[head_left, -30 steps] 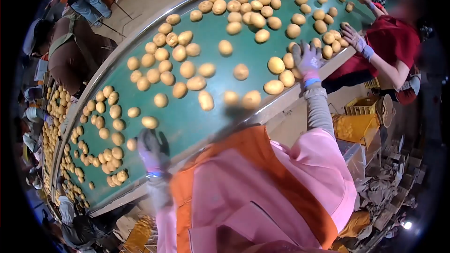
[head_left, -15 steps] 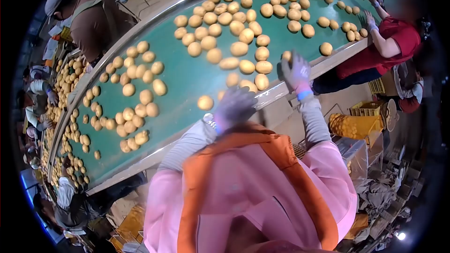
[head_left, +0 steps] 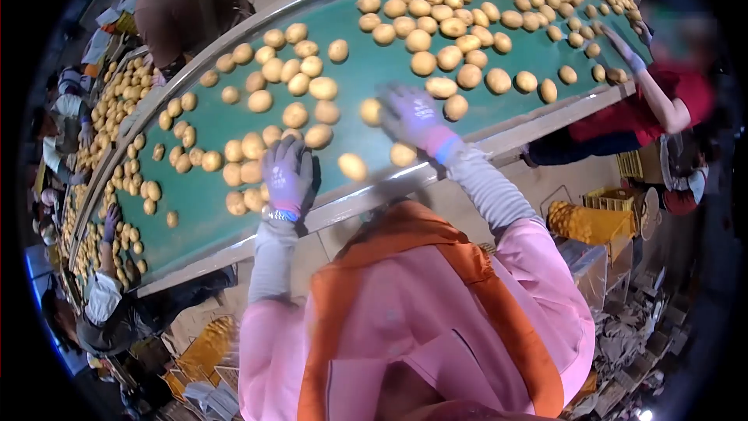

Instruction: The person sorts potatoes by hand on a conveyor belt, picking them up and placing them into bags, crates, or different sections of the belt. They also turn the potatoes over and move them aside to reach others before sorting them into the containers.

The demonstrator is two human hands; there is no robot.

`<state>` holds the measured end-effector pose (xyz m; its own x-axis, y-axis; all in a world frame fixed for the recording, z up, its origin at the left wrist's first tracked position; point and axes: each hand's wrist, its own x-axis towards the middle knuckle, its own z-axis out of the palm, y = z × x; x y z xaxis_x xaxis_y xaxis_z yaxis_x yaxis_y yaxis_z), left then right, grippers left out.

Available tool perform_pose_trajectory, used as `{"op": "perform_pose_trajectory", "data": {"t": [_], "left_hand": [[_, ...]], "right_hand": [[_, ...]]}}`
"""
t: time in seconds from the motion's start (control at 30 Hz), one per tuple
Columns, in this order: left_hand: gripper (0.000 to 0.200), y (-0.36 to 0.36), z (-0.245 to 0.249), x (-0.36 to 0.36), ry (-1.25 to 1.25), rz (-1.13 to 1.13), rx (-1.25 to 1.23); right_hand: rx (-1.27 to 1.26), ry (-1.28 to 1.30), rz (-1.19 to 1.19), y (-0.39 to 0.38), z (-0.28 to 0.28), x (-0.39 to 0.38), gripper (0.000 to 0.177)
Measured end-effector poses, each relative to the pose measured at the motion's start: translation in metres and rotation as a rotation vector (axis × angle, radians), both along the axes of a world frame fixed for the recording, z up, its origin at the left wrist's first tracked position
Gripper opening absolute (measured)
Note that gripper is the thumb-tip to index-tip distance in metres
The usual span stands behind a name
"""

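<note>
Green belt (head_left: 366, 70) curves across the crowded room. At its near edge the gloved left hand (head_left: 287, 175) lies flat, fingers close together, on a cluster of potatoes (head_left: 248, 173). Farther in, the gloved right hand (head_left: 413, 113) spreads its blurred fingers just beside one potato (head_left: 372, 111), and beyond, a co-worker's hand (head_left: 621, 40) reaches onto the belt.

Produce packing plant, potatoes (head_left: 423, 63) on green conveyor belt (head_left: 351, 78), workers sorting

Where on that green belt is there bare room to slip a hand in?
Widest bare belt lies between the potatoes by the left hand and the near rim. Another gap sits beyond the right hand, between two clusters. The far right end is crowded.
</note>
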<state>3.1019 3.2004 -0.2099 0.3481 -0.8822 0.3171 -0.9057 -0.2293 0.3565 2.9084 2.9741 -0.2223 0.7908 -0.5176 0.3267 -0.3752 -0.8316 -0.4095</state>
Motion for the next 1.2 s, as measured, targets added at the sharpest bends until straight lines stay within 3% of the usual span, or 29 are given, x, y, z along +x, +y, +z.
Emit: {"op": "perform_pose_trajectory", "data": {"t": [0.03,0.07,0.1,0.27,0.33,0.37,0.43,0.47,0.53,0.6,0.7,0.77,0.87,0.93,1.03,1.07,1.13,1.17,1.2], "left_hand": [[0.021,0.012,-0.003,0.002,0.127,0.047,0.014],[0.024,0.023,-0.008,0.000,0.256,0.099,0.022],[0.029,0.034,-0.015,-0.007,0.165,0.159,-0.023],[0.030,0.073,-0.034,-0.009,0.039,0.224,-0.070],[0.030,0.082,-0.037,-0.002,0.059,0.271,-0.099],[0.030,0.085,-0.037,0.001,0.102,0.285,-0.119],[0.030,0.091,-0.029,0.005,0.186,0.294,-0.133],[0.030,0.097,-0.030,0.006,0.195,0.297,-0.139],[0.030,0.106,-0.033,0.015,0.143,0.296,-0.119],[0.030,0.117,-0.038,0.025,0.136,0.289,-0.120],[0.029,0.130,-0.036,0.035,0.103,0.288,-0.076],[0.029,0.139,-0.034,0.041,0.117,0.269,-0.070],[0.028,0.147,-0.039,0.052,0.141,0.256,-0.093],[0.029,0.157,-0.037,0.058,0.174,0.287,-0.028],[0.029,0.167,-0.044,0.071,0.188,0.291,-0.050],[0.029,0.171,-0.051,0.076,0.207,0.299,-0.059],[0.032,0.164,-0.053,0.089,0.187,0.312,-0.059],[0.032,0.150,-0.046,0.095,-0.037,0.114,-0.125],[0.032,0.132,-0.038,0.098,-0.258,-0.090,-0.188]], "right_hand": [[0.000,-0.013,0.018,0.009,-0.001,0.017,0.046],[0.120,0.172,0.099,0.019,-0.001,0.033,0.051],[0.233,0.362,0.183,0.026,-0.001,0.047,0.056],[0.283,0.544,0.420,0.035,0.004,0.088,0.068],[1.275,0.172,0.252,0.033,0.019,0.079,0.067],[1.274,0.182,0.259,0.031,0.025,0.072,0.067],[1.867,-0.328,0.323,0.030,0.034,0.056,0.063],[1.862,-0.317,0.319,0.036,0.037,0.051,0.063],[1.216,-0.318,0.344,0.045,0.041,0.048,0.068],[1.167,-0.355,0.340,0.046,0.030,0.054,0.080],[1.260,-0.761,0.627,0.053,0.021,0.061,0.084],[1.087,-0.164,0.039,0.063,0.021,0.060,0.078],[1.266,-0.159,0.108,0.064,-0.020,0.054,0.071],[1.182,-0.186,0.098,0.076,-0.021,0.053,0.067],[0.927,-0.557,0.186,0.084,-0.034,0.068,0.042],[0.925,-0.560,0.182,0.084,-0.037,0.071,0.042],[1.559,-0.678,0.000,0.076,-0.042,0.075,0.031],[1.872,-0.774,-0.132,0.071,-0.045,0.078,0.031],[1.874,-0.780,-0.139,0.069,-0.046,0.082,0.031]]}}
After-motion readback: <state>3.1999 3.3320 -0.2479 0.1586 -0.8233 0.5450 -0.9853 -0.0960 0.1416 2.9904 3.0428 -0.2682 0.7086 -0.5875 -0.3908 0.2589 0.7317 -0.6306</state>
